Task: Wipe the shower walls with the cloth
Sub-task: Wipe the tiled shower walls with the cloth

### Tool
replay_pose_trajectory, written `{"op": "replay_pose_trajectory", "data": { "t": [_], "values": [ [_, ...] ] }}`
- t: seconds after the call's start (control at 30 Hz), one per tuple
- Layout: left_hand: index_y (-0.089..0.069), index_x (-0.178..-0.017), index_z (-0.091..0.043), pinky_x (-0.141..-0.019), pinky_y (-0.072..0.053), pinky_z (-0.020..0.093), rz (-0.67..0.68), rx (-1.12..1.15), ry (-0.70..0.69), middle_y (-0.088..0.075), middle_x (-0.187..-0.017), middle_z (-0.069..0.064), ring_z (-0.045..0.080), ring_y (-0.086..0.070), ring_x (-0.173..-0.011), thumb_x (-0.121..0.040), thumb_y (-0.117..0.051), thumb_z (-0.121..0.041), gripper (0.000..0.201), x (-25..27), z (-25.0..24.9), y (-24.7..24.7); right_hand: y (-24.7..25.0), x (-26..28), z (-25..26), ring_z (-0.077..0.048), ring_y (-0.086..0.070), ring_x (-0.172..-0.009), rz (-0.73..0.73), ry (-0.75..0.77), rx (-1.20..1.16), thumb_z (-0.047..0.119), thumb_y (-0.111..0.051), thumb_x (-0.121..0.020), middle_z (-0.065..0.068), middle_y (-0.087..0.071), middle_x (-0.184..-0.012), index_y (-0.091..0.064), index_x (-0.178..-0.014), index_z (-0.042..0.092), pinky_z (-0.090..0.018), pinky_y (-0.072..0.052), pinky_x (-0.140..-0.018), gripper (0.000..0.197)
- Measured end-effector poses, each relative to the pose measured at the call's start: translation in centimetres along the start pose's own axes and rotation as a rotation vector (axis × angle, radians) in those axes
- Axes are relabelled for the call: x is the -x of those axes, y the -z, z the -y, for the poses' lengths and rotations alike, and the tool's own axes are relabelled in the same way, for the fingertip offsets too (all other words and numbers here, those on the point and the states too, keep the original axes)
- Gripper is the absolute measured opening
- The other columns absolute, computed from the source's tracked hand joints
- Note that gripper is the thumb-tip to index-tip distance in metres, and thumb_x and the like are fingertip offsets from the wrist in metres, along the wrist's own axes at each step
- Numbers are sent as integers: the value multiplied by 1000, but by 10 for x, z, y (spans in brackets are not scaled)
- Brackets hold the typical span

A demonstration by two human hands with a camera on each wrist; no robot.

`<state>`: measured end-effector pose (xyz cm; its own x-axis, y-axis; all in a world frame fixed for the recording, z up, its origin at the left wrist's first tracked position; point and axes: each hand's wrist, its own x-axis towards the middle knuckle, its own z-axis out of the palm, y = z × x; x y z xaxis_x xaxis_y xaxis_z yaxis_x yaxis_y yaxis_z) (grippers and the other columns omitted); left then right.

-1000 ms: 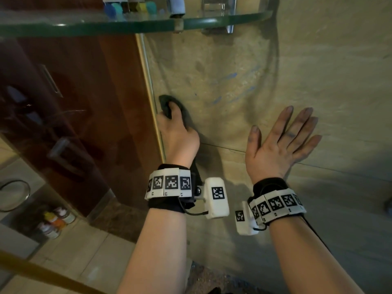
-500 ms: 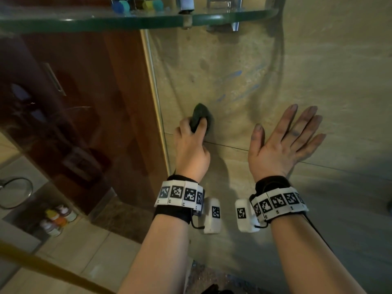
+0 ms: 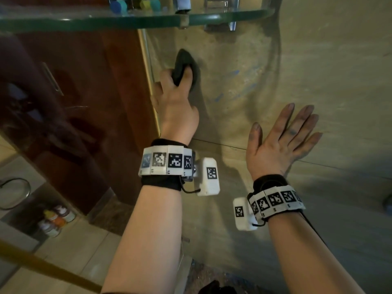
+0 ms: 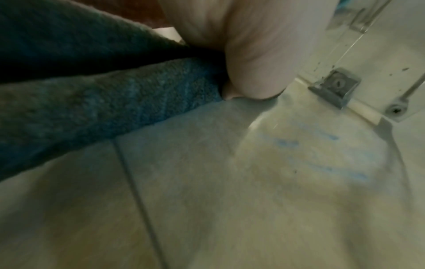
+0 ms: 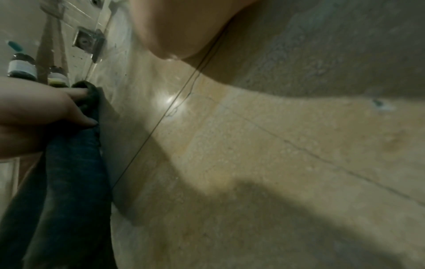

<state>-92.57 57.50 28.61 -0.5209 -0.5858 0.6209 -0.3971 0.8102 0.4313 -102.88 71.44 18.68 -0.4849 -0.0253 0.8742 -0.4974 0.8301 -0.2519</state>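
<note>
Dark teal terry cloth (image 3: 184,65) is bunched in the left hand (image 3: 176,107), whose fingers curl round it and press it against the shower wall (image 3: 318,71); the tight wad probably puts pressure on a small patch for scrubbing. A long tail of the same cloth hangs below the hand along the wall, plain in both wrist views. The right hand (image 3: 280,141) lies flat on the wall to the right of the left one and lower, fingers straight and spread, holding nothing; it seems to brace the person while the other hand works. Its fingers carry bluish smudges.

Between the two hands, slightly above the right one, faint blue streaks (image 3: 233,85) mark the stone, likely the next patch to wipe. Just left of the left hand runs the edge of a glass panel (image 3: 148,66). Above both hands a glass shelf (image 3: 212,18) carries bottles, so an upward stroke has little room. Much of the wall looks unwiped.
</note>
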Motion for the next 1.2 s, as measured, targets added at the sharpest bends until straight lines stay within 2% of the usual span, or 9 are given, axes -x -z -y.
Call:
{"op": "replay_pose_trajectory", "data": {
  "t": [0.1,0.23,0.4,0.53,0.6,0.73,0.83,1.03,1.2],
  "values": [
    [-37,-144,-21,-104,-25,37,0,19,15,-25,-143,12,33,-30,-121,-81,-47,3,67,8,-5,-7,-1,0,0,-42,-8,-136,-7,-3,-10,48,-26,-101,-36,-24,-147,-12,-146,4,-48,11,-111,65],
    [-44,-139,-17,-104,-29,46,58,85,-32,-29,-141,15,37,-31,-119,-78,-50,5,65,34,-9,-26,-1,0,0,-42,-7,-136,4,-5,-16,48,-26,-101,-36,-23,-147,-11,-146,4,-48,12,-111,65],
    [-52,-133,-13,-98,-31,53,181,118,-81,-34,-138,19,42,-32,-116,-75,-54,7,62,64,-10,-44,-1,0,0,-42,-7,-136,7,-1,-24,48,-26,-101,-36,-22,-147,-11,-146,4,-48,12,-111,65],
    [-61,-121,-10,-85,-39,54,221,80,-186,-47,-125,23,46,-44,-100,-67,-57,12,58,71,-7,-48,0,0,-1,-42,-6,-136,9,4,-25,47,-27,-101,-36,-22,-148,-11,-147,4,-48,13,-111,65],
    [-60,-122,-11,-87,-37,55,209,44,-199,-46,-127,23,46,-42,-104,-68,-58,10,58,66,-3,-44,0,0,-1,-42,-6,-136,16,3,-27,47,-26,-100,-36,-22,-148,-11,-147,4,-47,14,-111,65],
    [-36,-143,-15,-107,-27,47,127,25,-31,-22,-142,15,36,-26,-123,-82,-50,1,64,40,-7,-25,0,0,-1,-42,-6,-136,16,5,-28,48,-24,-101,-36,-22,-148,-11,-147,4,-45,17,-111,65],
    [-30,-146,-16,-110,-26,42,47,56,0,-19,-144,13,33,-24,-126,-84,-49,2,67,13,-17,-8,0,0,-1,-42,-7,-135,7,8,-20,47,-25,-100,-37,-24,-147,-13,-146,3,-44,17,-111,65],
    [-37,-144,-17,-107,-30,44,-2,86,-78,-25,-145,15,35,-27,-125,-79,-47,4,68,3,-22,-5,-1,0,-1,-43,-8,-135,1,16,-3,46,-27,-100,-37,-24,-146,-15,-146,1,-43,18,-111,66],
    [-57,-126,-7,-88,-39,57,28,169,-190,-43,-129,26,45,-39,-108,-68,-48,6,61,40,-13,-38,-1,0,0,-43,-7,-135,3,4,-5,47,-27,-100,-37,-24,-146,-12,-146,2,-46,15,-111,66]
  ]
}}
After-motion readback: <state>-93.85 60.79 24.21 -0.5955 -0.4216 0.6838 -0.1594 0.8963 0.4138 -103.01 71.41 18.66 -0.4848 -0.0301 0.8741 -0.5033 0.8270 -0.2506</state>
